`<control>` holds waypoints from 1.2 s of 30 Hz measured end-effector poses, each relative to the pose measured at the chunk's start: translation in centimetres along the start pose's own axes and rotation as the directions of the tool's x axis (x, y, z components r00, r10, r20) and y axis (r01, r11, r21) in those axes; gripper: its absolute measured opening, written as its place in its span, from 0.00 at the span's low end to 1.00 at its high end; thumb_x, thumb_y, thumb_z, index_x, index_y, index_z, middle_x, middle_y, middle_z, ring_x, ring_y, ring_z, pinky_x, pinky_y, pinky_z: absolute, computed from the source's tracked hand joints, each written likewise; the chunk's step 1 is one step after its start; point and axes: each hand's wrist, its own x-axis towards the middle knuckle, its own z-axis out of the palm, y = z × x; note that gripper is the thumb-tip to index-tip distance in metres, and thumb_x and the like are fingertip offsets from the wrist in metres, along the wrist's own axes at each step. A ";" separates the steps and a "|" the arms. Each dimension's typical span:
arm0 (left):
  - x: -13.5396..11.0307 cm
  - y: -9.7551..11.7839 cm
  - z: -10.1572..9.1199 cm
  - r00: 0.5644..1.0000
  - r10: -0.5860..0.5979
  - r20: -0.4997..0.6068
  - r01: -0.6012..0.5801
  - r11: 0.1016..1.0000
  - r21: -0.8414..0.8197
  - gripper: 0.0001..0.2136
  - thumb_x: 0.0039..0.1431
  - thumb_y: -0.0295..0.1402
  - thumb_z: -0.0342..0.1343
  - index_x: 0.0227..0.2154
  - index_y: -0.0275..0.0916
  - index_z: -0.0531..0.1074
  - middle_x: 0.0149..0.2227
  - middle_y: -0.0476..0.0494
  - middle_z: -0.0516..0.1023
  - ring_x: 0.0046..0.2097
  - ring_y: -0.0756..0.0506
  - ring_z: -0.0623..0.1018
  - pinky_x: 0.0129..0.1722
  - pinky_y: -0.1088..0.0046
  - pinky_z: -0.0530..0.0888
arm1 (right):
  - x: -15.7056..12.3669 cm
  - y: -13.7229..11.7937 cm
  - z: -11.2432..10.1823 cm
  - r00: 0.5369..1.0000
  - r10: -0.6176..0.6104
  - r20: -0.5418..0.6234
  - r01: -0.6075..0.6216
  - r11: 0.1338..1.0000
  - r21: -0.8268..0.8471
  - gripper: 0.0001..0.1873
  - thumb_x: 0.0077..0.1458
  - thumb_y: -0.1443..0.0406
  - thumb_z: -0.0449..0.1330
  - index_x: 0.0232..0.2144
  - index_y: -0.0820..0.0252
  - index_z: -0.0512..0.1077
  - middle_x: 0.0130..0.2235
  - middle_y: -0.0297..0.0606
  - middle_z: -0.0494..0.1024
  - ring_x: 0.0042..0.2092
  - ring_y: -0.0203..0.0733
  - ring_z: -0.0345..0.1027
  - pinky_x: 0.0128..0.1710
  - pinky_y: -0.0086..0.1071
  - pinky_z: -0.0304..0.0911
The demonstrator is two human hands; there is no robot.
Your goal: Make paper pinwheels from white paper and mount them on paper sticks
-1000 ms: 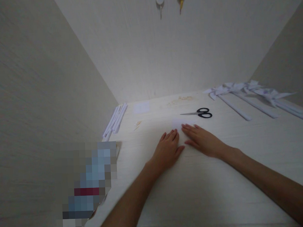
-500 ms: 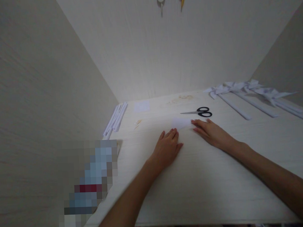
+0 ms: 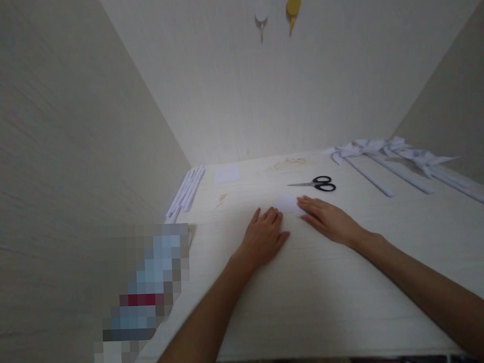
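Observation:
A small piece of white paper (image 3: pixel 289 203) lies flat on the pale table (image 3: pixel 309 301), between my two hands. My left hand (image 3: pixel 265 234) rests palm down, its fingertips at the paper's left edge and its thumb out to the side. On the paper's right side lie the outstretched fingers of my right hand (image 3: pixel 326 216). Neither hand is closed round anything. Just beyond the paper are scissors (image 3: pixel 311 184) with black handles, blades pointing left.
White paper pinwheels (image 3: pixel 383 147) on sticks lie at the right back. A bundle of white rolled sticks (image 3: pixel 185 191) and a square paper sheet (image 3: pixel 226 173) are at the left back. Thin wooden bits (image 3: pixel 291 163) lie near the wall. A blurred-out item (image 3: pixel 150 285) is at left.
My right hand has shifted slightly left on the paper, closer to my left hand. The view has tilted up a little, showing more of the wall hooks.

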 end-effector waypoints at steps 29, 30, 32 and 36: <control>0.6 -1.7 0.6 0.919 -0.388 -0.075 0.392 0.919 0.047 0.22 0.58 0.37 0.33 0.53 0.29 0.53 0.57 0.34 0.54 0.58 0.43 0.54 0.53 0.54 0.53 | 0.2 -1.9 0.8 0.996 -0.077 0.041 0.075 0.996 0.057 0.22 0.55 0.60 0.44 0.49 0.65 0.62 0.53 0.46 0.62 0.54 0.44 0.55 0.52 0.43 0.53; 0.5 -1.7 0.7 0.918 -0.389 -0.073 0.393 0.918 0.046 0.23 0.58 0.37 0.33 0.53 0.29 0.52 0.57 0.33 0.54 0.58 0.43 0.53 0.53 0.54 0.53 | 0.3 -1.8 0.8 0.996 -0.081 0.036 0.078 0.995 0.067 0.22 0.55 0.60 0.44 0.48 0.65 0.63 0.52 0.46 0.63 0.53 0.43 0.56 0.52 0.43 0.53; 0.3 -1.8 0.7 0.920 -0.386 -0.070 0.389 0.921 0.032 0.23 0.58 0.37 0.33 0.52 0.27 0.52 0.57 0.32 0.53 0.58 0.42 0.53 0.54 0.55 0.53 | 0.3 -1.6 0.7 0.996 -0.084 0.029 0.081 0.992 0.095 0.21 0.55 0.61 0.45 0.47 0.64 0.65 0.51 0.44 0.65 0.52 0.42 0.58 0.52 0.41 0.54; 0.1 -2.2 0.5 0.950 -0.306 -0.062 0.304 0.952 -0.046 0.21 0.57 0.37 0.37 0.50 0.29 0.57 0.56 0.33 0.57 0.57 0.43 0.55 0.54 0.60 0.54 | 0.2 -1.4 0.5 0.997 -0.065 0.029 0.059 0.982 0.177 0.19 0.56 0.63 0.44 0.45 0.64 0.67 0.49 0.43 0.68 0.52 0.40 0.59 0.52 0.39 0.55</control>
